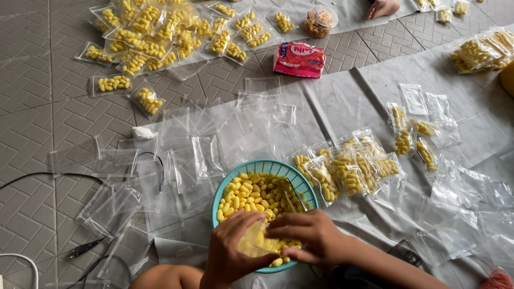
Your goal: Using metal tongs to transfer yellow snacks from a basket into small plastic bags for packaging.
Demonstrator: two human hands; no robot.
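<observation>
A pale plastic sheet point(342, 101) covers the tiled floor. On it, a teal basket point(225, 188) of yellow pieces point(251, 195) sits near the frame's lower edge. Above its near rim, the left hand point(227, 254) and right hand point(310, 235), fingers curled, pinch a small clear bag point(257, 242); empty bags point(176, 155) crowd the left.

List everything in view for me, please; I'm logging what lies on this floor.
teal bowl: one, holding yellow oval pieces, bottom centre
small clear bag: one, partly filled with yellow pieces, held over the bowl
filled bags: a heap, clear with yellow contents, top left
filled bags beside bowl: a cluster, right of the bowl
empty clear bags: many, spread over the floor on the left
red packet: one, top centre
lidded round tub: one, clear, top centre
black cables: lower left
another person's foot: top edge
left hand: holds the bag
right hand: at the bag's mouth
</observation>
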